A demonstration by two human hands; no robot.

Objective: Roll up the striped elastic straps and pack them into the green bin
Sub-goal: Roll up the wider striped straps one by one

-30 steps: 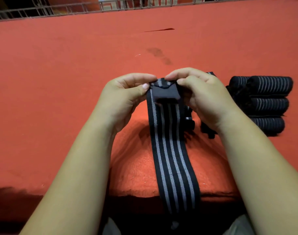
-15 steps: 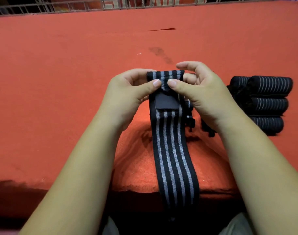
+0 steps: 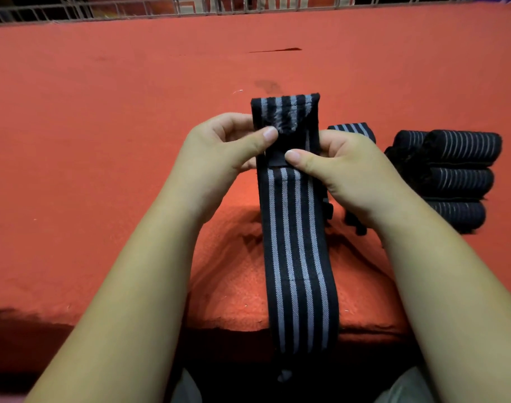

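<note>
A black strap with grey stripes (image 3: 296,242) runs from my hands down over the near edge of the red table (image 3: 103,141) toward my lap. Its top end stands up above my fingers, with a folded flap and a black patch. My left hand (image 3: 225,149) pinches the strap's left edge with the thumb on its face. My right hand (image 3: 338,170) pinches the right edge, thumb on the black patch. Rolled striped straps (image 3: 457,175) lie stacked at the right. The green bin is not in view.
Another striped strap (image 3: 354,130) lies on the table just behind my right hand, partly hidden. A metal wire rail (image 3: 132,10) runs along the table's far edge. A dark stain (image 3: 267,85) marks the cloth beyond the strap.
The strap's top end has unfolded and risen above my fingers. My thumbs have slid apart and lower on the strap, down to the black patch.
</note>
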